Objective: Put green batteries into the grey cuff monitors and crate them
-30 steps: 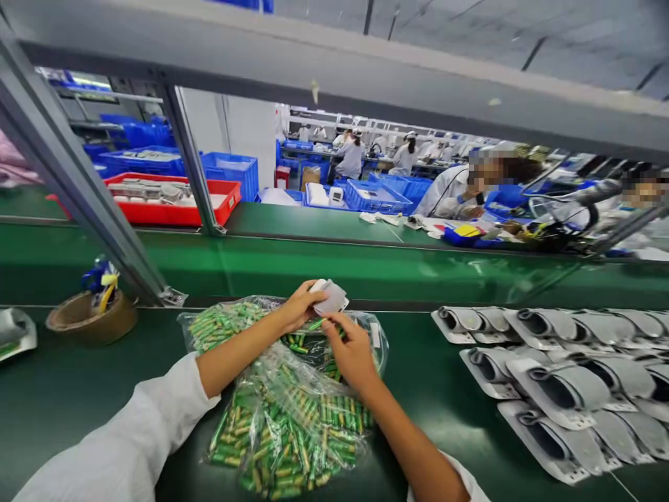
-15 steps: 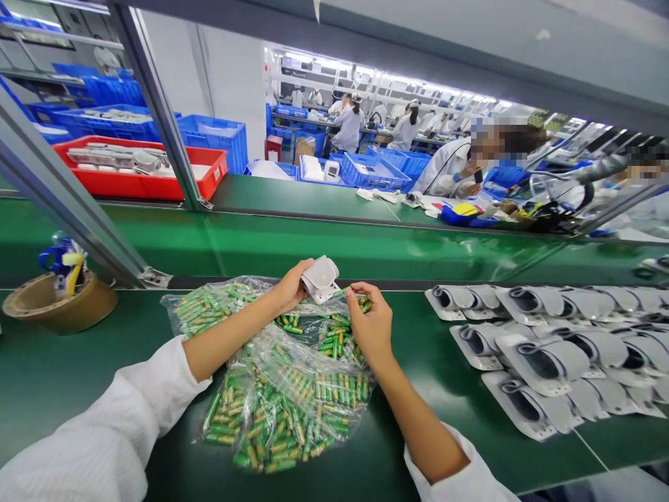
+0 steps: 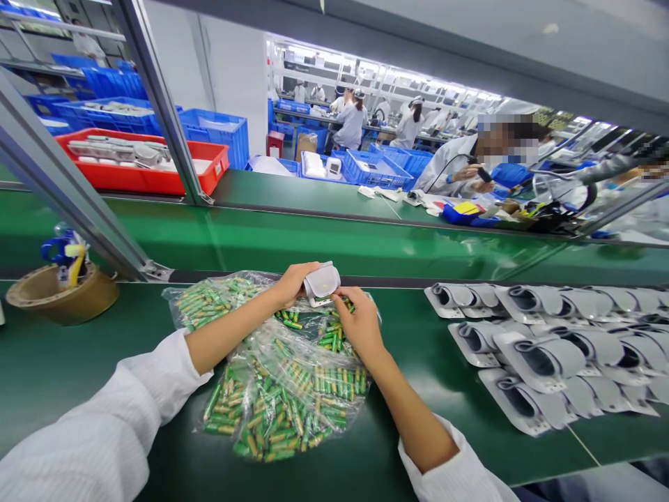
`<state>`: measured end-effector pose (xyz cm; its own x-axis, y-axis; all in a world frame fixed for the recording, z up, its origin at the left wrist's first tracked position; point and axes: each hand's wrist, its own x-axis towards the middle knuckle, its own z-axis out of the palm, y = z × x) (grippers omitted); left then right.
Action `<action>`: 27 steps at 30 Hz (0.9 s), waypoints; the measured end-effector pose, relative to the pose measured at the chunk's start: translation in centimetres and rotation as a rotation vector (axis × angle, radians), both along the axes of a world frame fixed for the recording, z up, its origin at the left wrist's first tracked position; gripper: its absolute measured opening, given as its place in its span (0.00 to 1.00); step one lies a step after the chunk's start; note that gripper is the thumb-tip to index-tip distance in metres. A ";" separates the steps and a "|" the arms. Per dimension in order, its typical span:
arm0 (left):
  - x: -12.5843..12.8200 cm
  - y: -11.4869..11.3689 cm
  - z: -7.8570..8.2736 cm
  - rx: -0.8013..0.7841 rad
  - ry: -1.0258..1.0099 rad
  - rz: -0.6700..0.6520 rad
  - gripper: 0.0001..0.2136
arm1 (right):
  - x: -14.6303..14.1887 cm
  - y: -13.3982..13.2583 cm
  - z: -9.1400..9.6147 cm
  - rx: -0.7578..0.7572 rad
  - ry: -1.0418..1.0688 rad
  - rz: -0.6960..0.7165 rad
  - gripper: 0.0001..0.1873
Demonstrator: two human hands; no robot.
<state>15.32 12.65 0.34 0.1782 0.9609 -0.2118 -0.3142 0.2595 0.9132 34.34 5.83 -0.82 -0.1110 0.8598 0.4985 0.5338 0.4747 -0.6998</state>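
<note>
My left hand (image 3: 295, 284) grips a small white plastic device (image 3: 323, 283) by its left side, above a clear plastic bag (image 3: 272, 397) full of green-and-gold cylindrical batteries. My right hand (image 3: 362, 324) sits just right of the device, its fingertips pinching a green battery (image 3: 348, 305) close to the device's lower edge. Most of that battery is hidden by my fingers. Both hands are over the bag, and neither touches the rows of white devices with grey cuffs (image 3: 538, 359) on the green conveyor belt (image 3: 412, 411) to my right.
A brown cup (image 3: 63, 294) holding a blue-and-yellow tool stands on the belt at left. A grey metal frame upright (image 3: 78, 181) rises beyond it. Across the line are a co-worker (image 3: 449, 167), a red tray (image 3: 141, 164) and blue crates (image 3: 214, 136).
The white device has swung round in my left hand and sits lower. My right hand has moved closer to it with the green battery. The whole view has tilted slightly.
</note>
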 end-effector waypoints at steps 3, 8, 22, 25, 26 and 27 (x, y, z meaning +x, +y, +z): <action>0.1 0.1 -0.1 -0.047 -0.029 0.009 0.19 | -0.1 0.0 -0.2 0.026 0.000 0.022 0.10; -0.1 0.3 -0.4 -0.124 -0.086 0.021 0.15 | 0.0 0.0 -0.1 0.078 -0.057 0.062 0.11; -0.1 0.7 0.2 -0.145 -0.263 0.165 0.14 | -0.6 -1.1 0.9 0.189 -0.005 0.038 0.19; 0.0 0.8 0.2 -0.141 -0.260 0.151 0.14 | -0.3 -1.4 1.1 0.118 0.101 0.055 0.23; 0.0 0.8 0.2 -0.139 -0.258 0.147 0.13 | -0.2 -1.4 1.0 0.087 0.134 0.056 0.23; 0.0 0.8 0.1 -0.136 -0.257 0.142 0.14 | -0.2 -1.3 0.9 0.058 0.164 0.050 0.23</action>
